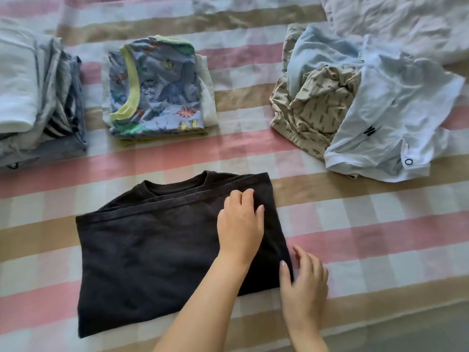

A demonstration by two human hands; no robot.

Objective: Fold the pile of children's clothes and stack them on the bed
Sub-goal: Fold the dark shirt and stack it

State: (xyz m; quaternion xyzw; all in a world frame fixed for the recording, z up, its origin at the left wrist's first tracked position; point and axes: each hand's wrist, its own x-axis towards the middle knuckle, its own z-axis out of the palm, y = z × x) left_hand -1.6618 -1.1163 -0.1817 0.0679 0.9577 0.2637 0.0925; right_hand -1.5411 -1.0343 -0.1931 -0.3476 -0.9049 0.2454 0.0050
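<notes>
My left grip [239, 224] lies palm-down on the shirt [152, 250]. Its fingers are laid flat near the top fold and clamp on nothing. I press there so the folded layers do not slide or spring open while the other side is handled. My right grip [304, 283] is spread and relaxed at the shirt's right edge, the thumb resting on the dark cloth and the fingers on the bed [380, 237] just beside it. It holds nothing that I can see; it looks set to tidy that edge or slip under it.

The shirt sits in front of me on the bed, collar away from me. Its sides are turned in and the lower part is brought up, so it is nearly a neat rectangle. I judge this fold to be almost done, with one more halving or a lift to come.

Beyond it are two finished stacks, kept apart so each stays square. The dino stack [157, 90] is in the middle and the grey stack [38, 97] is at the far left. The pile [355, 102] of unfolded things, beige, pale blue and white, lies crumpled to the right, near my right side for easy picking. A good share of the work remains. The shirt is limp and will sag if I lift it by one edge.
</notes>
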